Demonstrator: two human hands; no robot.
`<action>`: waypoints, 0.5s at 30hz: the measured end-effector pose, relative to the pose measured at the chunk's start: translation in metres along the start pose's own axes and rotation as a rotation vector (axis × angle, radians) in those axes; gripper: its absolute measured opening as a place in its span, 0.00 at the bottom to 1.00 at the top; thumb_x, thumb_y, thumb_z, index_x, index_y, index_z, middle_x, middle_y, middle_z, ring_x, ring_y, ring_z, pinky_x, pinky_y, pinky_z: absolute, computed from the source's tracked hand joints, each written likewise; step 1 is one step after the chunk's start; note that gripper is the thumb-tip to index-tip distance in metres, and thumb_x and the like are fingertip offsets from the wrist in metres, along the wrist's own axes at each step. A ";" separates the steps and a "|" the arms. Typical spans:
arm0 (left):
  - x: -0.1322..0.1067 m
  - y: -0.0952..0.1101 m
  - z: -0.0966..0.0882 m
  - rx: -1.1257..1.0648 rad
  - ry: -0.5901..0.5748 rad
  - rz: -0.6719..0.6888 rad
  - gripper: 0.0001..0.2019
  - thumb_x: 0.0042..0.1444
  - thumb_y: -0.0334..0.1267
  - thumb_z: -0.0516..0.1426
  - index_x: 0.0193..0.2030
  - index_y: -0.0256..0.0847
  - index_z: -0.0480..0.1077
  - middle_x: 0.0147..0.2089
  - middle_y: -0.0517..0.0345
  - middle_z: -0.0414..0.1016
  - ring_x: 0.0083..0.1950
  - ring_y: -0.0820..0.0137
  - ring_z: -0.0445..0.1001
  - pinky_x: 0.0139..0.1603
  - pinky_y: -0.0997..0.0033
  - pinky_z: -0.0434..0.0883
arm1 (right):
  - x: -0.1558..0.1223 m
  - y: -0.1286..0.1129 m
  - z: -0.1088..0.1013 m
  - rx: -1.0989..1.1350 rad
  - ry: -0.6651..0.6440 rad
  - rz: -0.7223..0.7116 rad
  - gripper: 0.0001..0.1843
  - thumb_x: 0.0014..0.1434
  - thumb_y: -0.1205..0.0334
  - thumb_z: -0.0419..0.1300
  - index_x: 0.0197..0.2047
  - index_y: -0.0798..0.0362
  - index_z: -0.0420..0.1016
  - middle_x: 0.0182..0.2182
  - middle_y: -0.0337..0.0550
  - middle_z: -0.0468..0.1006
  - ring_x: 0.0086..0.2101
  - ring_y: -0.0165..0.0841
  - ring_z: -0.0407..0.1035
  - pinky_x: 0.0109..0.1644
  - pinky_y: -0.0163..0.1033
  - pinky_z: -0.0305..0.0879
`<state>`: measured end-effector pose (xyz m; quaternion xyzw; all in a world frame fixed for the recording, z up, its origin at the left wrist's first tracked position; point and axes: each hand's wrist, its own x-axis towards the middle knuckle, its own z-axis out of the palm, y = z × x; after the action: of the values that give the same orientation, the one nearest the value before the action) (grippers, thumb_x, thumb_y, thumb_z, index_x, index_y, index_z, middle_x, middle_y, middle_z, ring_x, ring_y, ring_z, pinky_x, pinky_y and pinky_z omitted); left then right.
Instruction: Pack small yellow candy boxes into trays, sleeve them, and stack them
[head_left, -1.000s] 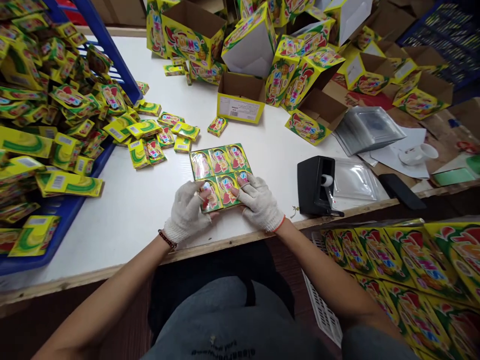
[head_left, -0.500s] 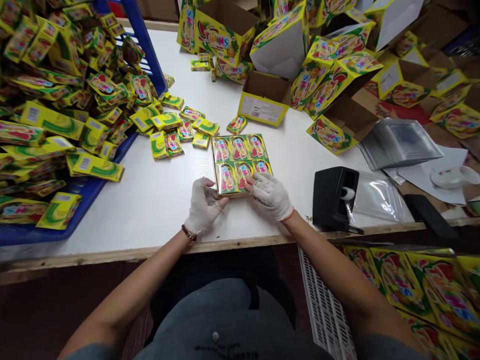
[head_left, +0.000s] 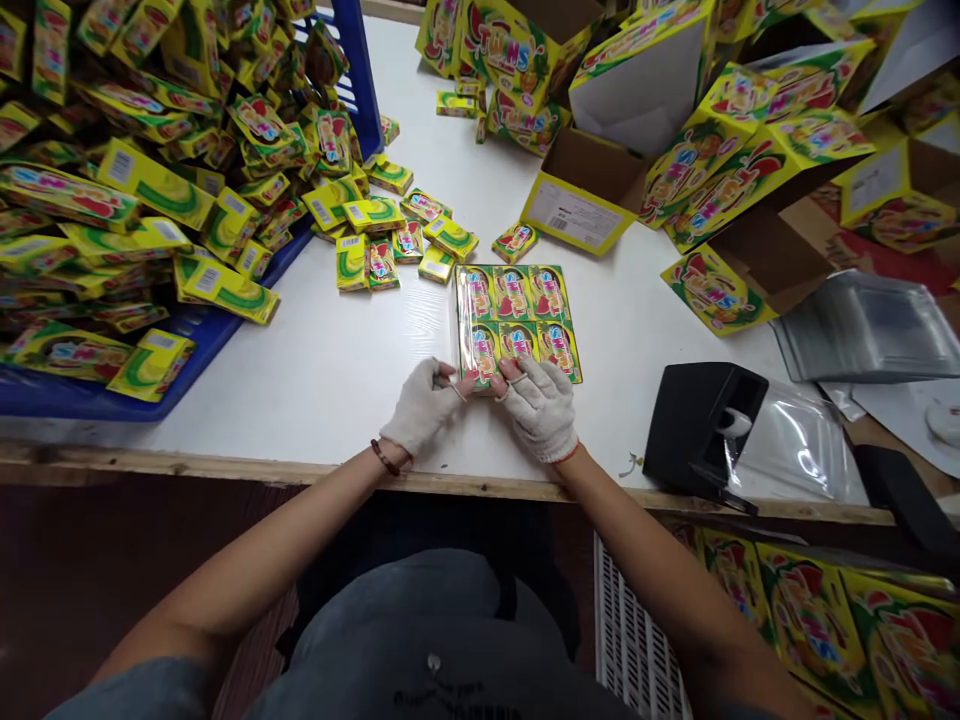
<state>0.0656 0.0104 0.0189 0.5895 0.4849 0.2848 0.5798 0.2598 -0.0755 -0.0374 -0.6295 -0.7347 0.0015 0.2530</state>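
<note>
A flat pack of small yellow-green TWINS boxes (head_left: 517,305), set in rows, lies on the white tabletop in front of me. Shiny clear film covers it, and more film seems to stretch out on its left. My left hand (head_left: 422,408), in a white knitted glove with bare fingertips, has thumb and fingers closed at the pack's front left corner. On the front edge rests my right hand (head_left: 540,408), gloved the same way, its fingers bent over the top and the thumb at the front side. Just beyond the pack are several loose boxes (head_left: 375,213).
A blue basket (head_left: 358,85) heaped with small boxes stands left. Open display cartons (head_left: 577,215) crowd the back and right. On the right are a black tape dispenser (head_left: 686,425), stacked clear plastic pieces (head_left: 874,320) and, below table level, larger packs (head_left: 814,610) beside a white crate (head_left: 637,630).
The view has shifted, so the surroundings sit farther right. My left thumb and fingers have closed in on the pack's front left corner. My right hand stays at the front edge.
</note>
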 end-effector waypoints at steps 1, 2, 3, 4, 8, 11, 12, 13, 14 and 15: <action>0.004 -0.003 -0.002 0.190 0.028 0.228 0.14 0.49 0.45 0.64 0.37 0.39 0.69 0.34 0.55 0.71 0.35 0.68 0.71 0.40 0.63 0.73 | -0.001 -0.003 0.005 -0.024 0.026 0.024 0.18 0.66 0.64 0.55 0.56 0.39 0.76 0.56 0.44 0.77 0.62 0.41 0.65 0.68 0.59 0.54; 0.009 -0.005 -0.004 0.367 0.003 0.456 0.11 0.52 0.43 0.62 0.38 0.40 0.70 0.38 0.53 0.74 0.40 0.65 0.72 0.44 0.61 0.72 | -0.002 -0.006 0.008 -0.048 0.048 0.042 0.19 0.66 0.64 0.55 0.57 0.39 0.75 0.56 0.45 0.77 0.62 0.41 0.66 0.68 0.60 0.54; 0.015 -0.006 -0.006 0.520 -0.071 0.662 0.08 0.54 0.40 0.60 0.39 0.41 0.71 0.41 0.51 0.75 0.43 0.64 0.73 0.47 0.60 0.71 | -0.004 -0.009 0.009 -0.070 0.062 0.050 0.19 0.66 0.64 0.55 0.57 0.40 0.75 0.57 0.46 0.77 0.62 0.42 0.65 0.68 0.61 0.54; 0.022 -0.005 -0.008 0.649 -0.172 0.827 0.06 0.56 0.37 0.57 0.39 0.42 0.72 0.43 0.50 0.76 0.45 0.64 0.73 0.48 0.60 0.70 | -0.006 -0.012 0.008 -0.087 0.067 0.047 0.20 0.65 0.65 0.55 0.58 0.41 0.74 0.58 0.48 0.76 0.62 0.42 0.65 0.68 0.62 0.54; 0.040 0.008 -0.010 0.942 -0.327 1.091 0.07 0.53 0.31 0.54 0.35 0.42 0.73 0.39 0.50 0.77 0.40 0.63 0.73 0.42 0.62 0.68 | -0.040 -0.010 -0.027 -0.070 0.095 0.039 0.22 0.62 0.67 0.54 0.57 0.46 0.75 0.58 0.51 0.75 0.63 0.43 0.62 0.66 0.60 0.58; 0.045 0.019 -0.009 0.965 -0.329 1.163 0.08 0.52 0.29 0.53 0.32 0.42 0.72 0.34 0.53 0.77 0.34 0.64 0.72 0.35 0.63 0.64 | -0.092 0.007 -0.079 -0.081 0.361 0.460 0.17 0.61 0.61 0.55 0.51 0.50 0.77 0.50 0.55 0.78 0.56 0.45 0.69 0.62 0.57 0.63; 0.046 0.021 -0.008 0.962 -0.318 1.193 0.08 0.52 0.29 0.52 0.31 0.43 0.72 0.33 0.53 0.77 0.33 0.64 0.71 0.34 0.64 0.63 | -0.112 0.014 -0.098 -0.099 0.487 0.674 0.17 0.61 0.57 0.55 0.50 0.51 0.77 0.48 0.56 0.78 0.54 0.47 0.69 0.61 0.58 0.63; 0.048 0.023 -0.008 0.961 -0.296 1.221 0.08 0.53 0.30 0.52 0.30 0.43 0.71 0.32 0.54 0.77 0.32 0.64 0.71 0.33 0.64 0.61 | -0.130 0.021 -0.115 -0.114 0.596 0.868 0.19 0.61 0.53 0.54 0.48 0.53 0.77 0.46 0.57 0.78 0.52 0.48 0.70 0.60 0.58 0.62; 0.050 0.024 -0.007 0.962 -0.271 1.244 0.08 0.53 0.30 0.52 0.30 0.43 0.71 0.32 0.54 0.77 0.32 0.63 0.71 0.32 0.65 0.61 | -0.146 0.028 -0.129 -0.116 0.662 1.009 0.21 0.61 0.50 0.53 0.47 0.55 0.77 0.44 0.58 0.77 0.50 0.48 0.70 0.58 0.58 0.63; 0.052 0.026 -0.005 0.972 -0.254 1.252 0.08 0.53 0.31 0.51 0.29 0.43 0.70 0.32 0.54 0.78 0.32 0.63 0.71 0.32 0.65 0.60 | -0.158 0.036 -0.140 -0.092 0.681 1.092 0.23 0.61 0.47 0.50 0.45 0.56 0.77 0.41 0.56 0.78 0.48 0.48 0.71 0.55 0.57 0.65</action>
<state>0.0861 0.0629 0.0326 0.9665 0.0643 0.2448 0.0416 0.3578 -0.2586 0.0149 -0.8881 -0.1865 -0.1014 0.4078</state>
